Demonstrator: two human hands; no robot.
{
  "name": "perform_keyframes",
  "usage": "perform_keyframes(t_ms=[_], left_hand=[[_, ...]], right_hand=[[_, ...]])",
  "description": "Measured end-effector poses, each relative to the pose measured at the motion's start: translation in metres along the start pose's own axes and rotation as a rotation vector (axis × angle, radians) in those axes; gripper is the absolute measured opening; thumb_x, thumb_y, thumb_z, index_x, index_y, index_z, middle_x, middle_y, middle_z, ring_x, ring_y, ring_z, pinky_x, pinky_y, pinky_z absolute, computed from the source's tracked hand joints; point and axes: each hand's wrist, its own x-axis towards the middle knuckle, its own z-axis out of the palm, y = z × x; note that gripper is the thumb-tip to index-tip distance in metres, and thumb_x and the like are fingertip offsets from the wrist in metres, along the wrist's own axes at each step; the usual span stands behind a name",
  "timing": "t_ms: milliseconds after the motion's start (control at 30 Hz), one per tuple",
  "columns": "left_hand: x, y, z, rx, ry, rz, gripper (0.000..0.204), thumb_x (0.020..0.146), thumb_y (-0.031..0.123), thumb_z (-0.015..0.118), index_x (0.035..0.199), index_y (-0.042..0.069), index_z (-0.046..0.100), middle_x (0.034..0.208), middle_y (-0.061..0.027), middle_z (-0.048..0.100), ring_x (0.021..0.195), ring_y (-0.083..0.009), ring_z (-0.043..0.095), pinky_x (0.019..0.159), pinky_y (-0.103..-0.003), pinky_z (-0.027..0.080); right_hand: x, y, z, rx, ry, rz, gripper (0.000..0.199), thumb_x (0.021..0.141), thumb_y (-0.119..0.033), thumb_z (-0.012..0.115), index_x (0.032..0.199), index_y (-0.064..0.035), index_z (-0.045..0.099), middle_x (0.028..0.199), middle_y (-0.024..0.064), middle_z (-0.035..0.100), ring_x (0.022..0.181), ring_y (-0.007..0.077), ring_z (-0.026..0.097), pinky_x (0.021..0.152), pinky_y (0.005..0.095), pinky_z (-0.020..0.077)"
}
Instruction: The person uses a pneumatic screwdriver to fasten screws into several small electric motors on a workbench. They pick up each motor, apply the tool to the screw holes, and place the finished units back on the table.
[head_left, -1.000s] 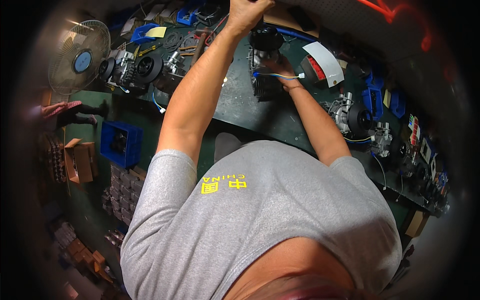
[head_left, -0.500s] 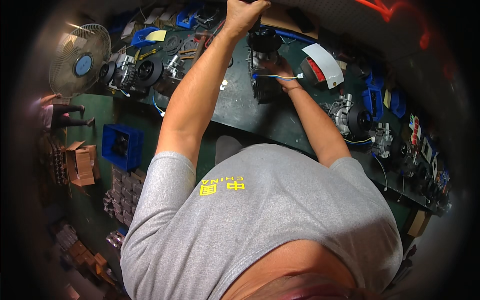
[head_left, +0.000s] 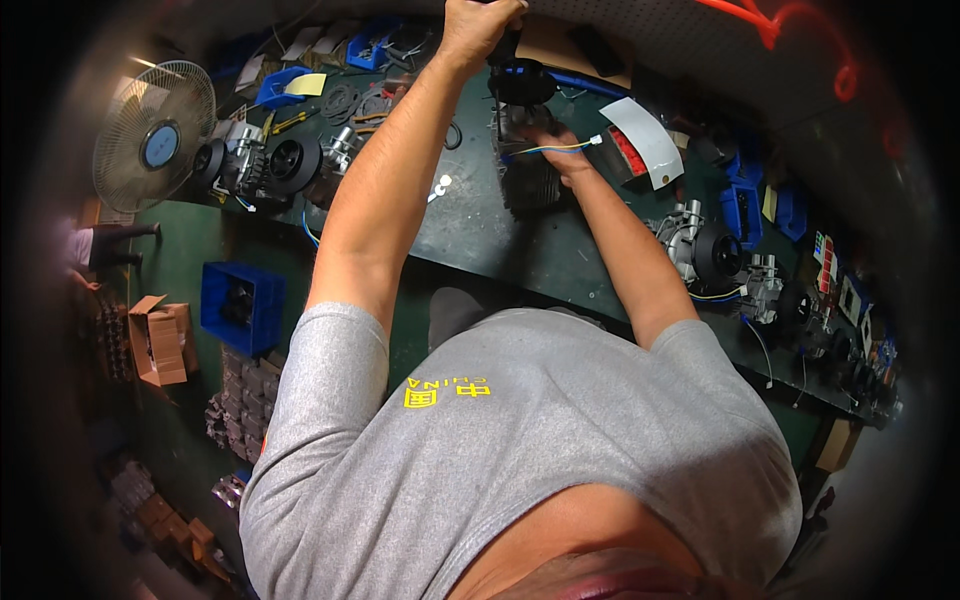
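Both my arms reach over the dark green workbench (head_left: 470, 235). High at the top edge, my left hand (head_left: 478, 32) is closed round a dark upright tool (head_left: 507, 45), whose kind I cannot make out. Under it stands a finned metal blower unit (head_left: 530, 185) with a black round wheel (head_left: 525, 82) on top. My right hand (head_left: 560, 150) grips the right side of this unit, its fingers partly hidden. A thin blue and yellow cable (head_left: 550, 150) with a white connector (head_left: 596, 140) crosses in front of that hand.
Similar blower units (head_left: 240, 150) stand at the left, others (head_left: 690, 240) at the right. A red box under a white sheet (head_left: 648, 140) is beside my right hand. Blue bins (head_left: 742, 215) line the bench; a fan (head_left: 160, 145) is far left. A blue crate (head_left: 240, 305) sits on the floor.
The view has shifted slightly. My left hand and the tool sit a little further left, still over the blower unit. My right hand keeps its hold. A person at far left has changed posture.
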Motion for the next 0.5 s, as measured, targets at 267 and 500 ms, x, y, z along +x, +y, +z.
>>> perform_keyframes(t_ms=[267,500], left_hand=[[-0.001,0.002,0.0,-0.046,-0.013,0.028,0.017,0.082,0.015,0.074,0.074,0.002,0.069,0.065,-0.0032,0.064,0.057,-0.012,0.059,0.052,-0.029,0.045],[-0.016,0.015,0.0,0.001,-0.023,0.006,0.017,0.082,0.016,0.074,0.073,0.002,0.069,0.066,-0.0029,0.065,0.057,-0.012,0.059,0.053,-0.029,0.046]], right_hand=[[-0.001,-0.003,0.001,0.049,-0.003,0.004,0.066,0.086,-0.04,0.077,0.136,0.0008,0.062,0.125,0.0121,0.069,0.113,0.0216,0.065,0.098,0.0347,0.0499],[-0.023,-0.012,0.007,0.052,0.04,-0.073,0.063,0.082,-0.036,0.082,0.13,0.0012,0.066,0.121,0.0124,0.071,0.111,0.0214,0.065,0.097,0.0352,0.0497]])
